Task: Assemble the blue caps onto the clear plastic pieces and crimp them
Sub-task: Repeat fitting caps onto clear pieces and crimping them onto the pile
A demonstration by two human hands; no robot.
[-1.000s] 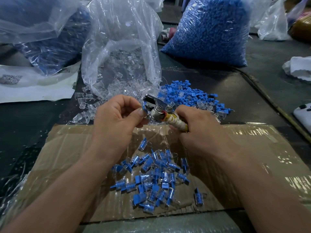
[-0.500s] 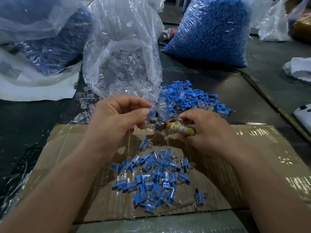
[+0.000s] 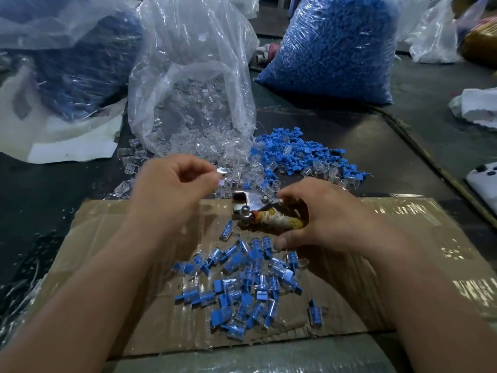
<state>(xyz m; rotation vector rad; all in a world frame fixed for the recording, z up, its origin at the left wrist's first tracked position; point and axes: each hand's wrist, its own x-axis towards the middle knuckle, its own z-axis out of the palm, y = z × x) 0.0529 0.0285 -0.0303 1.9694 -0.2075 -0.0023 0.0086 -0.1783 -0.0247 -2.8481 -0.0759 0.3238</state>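
Holding the crimping tool (image 3: 258, 208) by its handle, which is wrapped in yellowish tape, the right hand (image 3: 325, 219) has the fingers curled around it. The metal head of the tool points to the left and lies low over the far edge of the cardboard sheet (image 3: 408, 238).

The left hand (image 3: 174, 189) is above the near edge of the clear plastic pieces (image 3: 204, 141). Its fingers are curled, and the thumb and forefinger come together at a small clear piece. I cannot tell whether they really pinch it or only touch it.

The clear plastic pieces spill out of an open transparent bag (image 3: 188, 57) onto the dark tabletop (image 3: 376, 146). Just to the right of them lies a loose heap of blue caps (image 3: 295, 154), with some clear pieces mixed in it. On the cardboard sheet, between the two forearms, is a pile of assembled pieces (image 3: 250, 286), each one clear with a blue cap in it. One such piece (image 3: 226, 229) lies apart, near the tool head.

Behind, at the right, stands a full bag of blue parts (image 3: 336, 44). At the left there is another plastic bag with dark blue content (image 3: 75, 68), and a white sheet (image 3: 70, 149) lies under it. A white object (image 3: 484, 181) is at the right edge.
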